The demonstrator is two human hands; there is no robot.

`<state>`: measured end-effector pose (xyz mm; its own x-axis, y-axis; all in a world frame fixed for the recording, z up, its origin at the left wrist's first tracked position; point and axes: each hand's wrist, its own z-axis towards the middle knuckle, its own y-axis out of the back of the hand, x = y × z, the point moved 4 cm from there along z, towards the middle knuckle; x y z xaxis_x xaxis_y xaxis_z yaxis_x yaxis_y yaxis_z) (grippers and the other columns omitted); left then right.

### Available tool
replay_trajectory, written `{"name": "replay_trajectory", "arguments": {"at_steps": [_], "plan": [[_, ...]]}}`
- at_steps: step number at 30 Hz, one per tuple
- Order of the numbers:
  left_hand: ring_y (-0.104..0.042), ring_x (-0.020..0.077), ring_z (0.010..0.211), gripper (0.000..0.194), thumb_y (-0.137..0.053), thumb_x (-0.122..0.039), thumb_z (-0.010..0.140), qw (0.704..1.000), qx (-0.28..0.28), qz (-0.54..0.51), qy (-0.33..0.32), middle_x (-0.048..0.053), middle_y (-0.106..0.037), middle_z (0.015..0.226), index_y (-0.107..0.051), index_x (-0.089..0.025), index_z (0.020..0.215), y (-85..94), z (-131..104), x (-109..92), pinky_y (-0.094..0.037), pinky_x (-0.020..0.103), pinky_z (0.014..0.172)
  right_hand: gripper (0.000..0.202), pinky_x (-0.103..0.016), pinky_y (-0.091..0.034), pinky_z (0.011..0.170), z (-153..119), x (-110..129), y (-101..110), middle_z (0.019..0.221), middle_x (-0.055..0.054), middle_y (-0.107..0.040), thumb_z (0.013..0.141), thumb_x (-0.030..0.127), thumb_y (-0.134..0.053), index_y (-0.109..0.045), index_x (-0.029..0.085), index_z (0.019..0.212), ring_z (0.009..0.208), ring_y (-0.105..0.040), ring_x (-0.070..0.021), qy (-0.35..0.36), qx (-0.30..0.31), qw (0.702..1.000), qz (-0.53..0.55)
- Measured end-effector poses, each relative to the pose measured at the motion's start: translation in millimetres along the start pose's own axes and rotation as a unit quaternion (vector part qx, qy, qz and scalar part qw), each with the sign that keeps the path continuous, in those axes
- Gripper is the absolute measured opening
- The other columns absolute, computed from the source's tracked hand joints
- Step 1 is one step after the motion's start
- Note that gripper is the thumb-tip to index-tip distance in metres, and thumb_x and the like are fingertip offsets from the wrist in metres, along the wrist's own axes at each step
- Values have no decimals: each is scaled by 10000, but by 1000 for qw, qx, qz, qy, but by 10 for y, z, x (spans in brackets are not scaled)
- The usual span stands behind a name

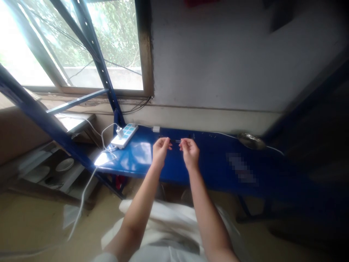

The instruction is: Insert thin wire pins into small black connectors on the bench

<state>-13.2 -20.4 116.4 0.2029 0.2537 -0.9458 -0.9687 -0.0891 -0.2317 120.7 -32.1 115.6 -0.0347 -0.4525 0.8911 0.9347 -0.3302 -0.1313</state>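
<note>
A thin, dark, partly clear stick-like item (175,141) spans the gap between my two hands, above the blue shelf top (169,167). My left hand (161,148) pinches its left end between thumb and fingers. At the right end, the thumb and fingertips of my right hand (190,150) are closed on it. What the item is cannot be made out. Some tiny pieces (193,136) lie on the blue surface just beyond my right hand.
A white power strip (125,136) with a plugged-in adapter (119,132) sits at the left. Near the wall are a small white block (156,129) and a shiny metal dish (251,140). Blue uprights (102,72) stand at the left; a white cable (84,193) hangs down.
</note>
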Motion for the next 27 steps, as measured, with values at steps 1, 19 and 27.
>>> {"name": "replay_trajectory", "arguments": {"at_steps": [1,19,27], "plan": [[-534,78,544,315,-605,-455,737,1000,-12,1,3,5,-584,648,-593,-145,786,14,4,0,-430,212,567,305,-244,-453,549,1,0,3,648,1,-585,757,486,-566,-572,186,810,548,-523,-100,1,1,1000,3],[-518,68,529,319,-690,-399,665,998,43,-9,40,18,-605,654,-635,-118,806,13,-22,87,-425,201,540,336,-242,-434,556,7,-124,-97,657,-4,-569,738,504,-581,-574,174,807,587,-523,-112,-31,69,997,-1],[-506,55,526,308,-687,-403,666,999,43,-5,33,15,-602,705,-623,-122,775,34,0,101,-411,192,527,330,-251,-441,585,31,-179,-99,660,0,-571,727,494,-591,-595,177,820,612,-527,-118,-72,138,988,-9]]}}
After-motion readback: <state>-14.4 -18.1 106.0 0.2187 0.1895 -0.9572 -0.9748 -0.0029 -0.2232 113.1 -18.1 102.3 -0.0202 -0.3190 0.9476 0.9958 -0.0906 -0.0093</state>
